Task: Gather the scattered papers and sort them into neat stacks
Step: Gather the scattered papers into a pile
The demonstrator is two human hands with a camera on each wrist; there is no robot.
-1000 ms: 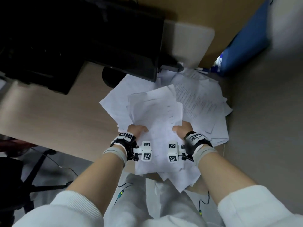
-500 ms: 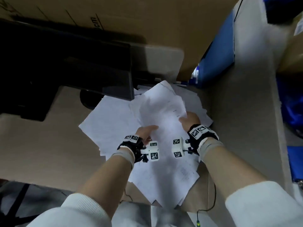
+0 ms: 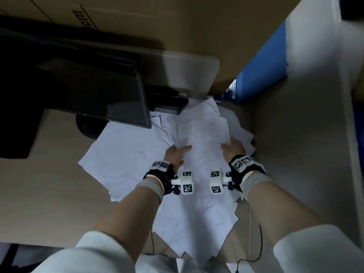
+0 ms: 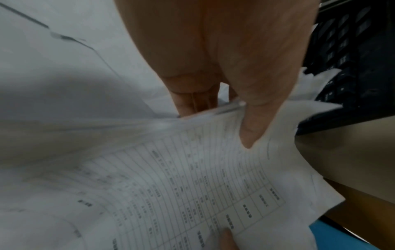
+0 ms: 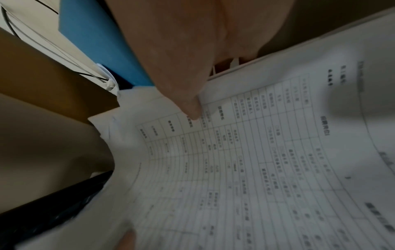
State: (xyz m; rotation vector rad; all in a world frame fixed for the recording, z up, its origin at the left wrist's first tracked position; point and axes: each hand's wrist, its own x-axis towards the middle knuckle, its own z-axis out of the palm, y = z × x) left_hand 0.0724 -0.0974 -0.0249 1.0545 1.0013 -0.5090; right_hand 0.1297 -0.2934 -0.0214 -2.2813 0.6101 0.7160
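Observation:
A bundle of white printed papers (image 3: 202,134) is held between both hands over the desk. My left hand (image 3: 176,154) grips its left edge, thumb on top. My right hand (image 3: 233,149) grips the right edge. In the left wrist view the thumb (image 4: 252,121) lies on a printed table sheet (image 4: 192,186) with the fingers under it. The right wrist view shows the thumb (image 5: 186,101) pressing a form sheet (image 5: 256,152). More loose papers (image 3: 126,154) lie spread beneath and to the left, and some hang over the desk's near edge (image 3: 197,233).
A dark monitor (image 3: 78,85) on a round base stands at the back left. A black keyboard (image 3: 169,103) lies behind the papers. A blue box (image 3: 262,67) and a large cardboard box (image 3: 177,24) stand at the back. Bare wooden desk (image 3: 39,184) lies to the left.
Both hands have carried the bundle away from me toward the back right of the desk. The view has swung, so the monitor looks larger and further left.

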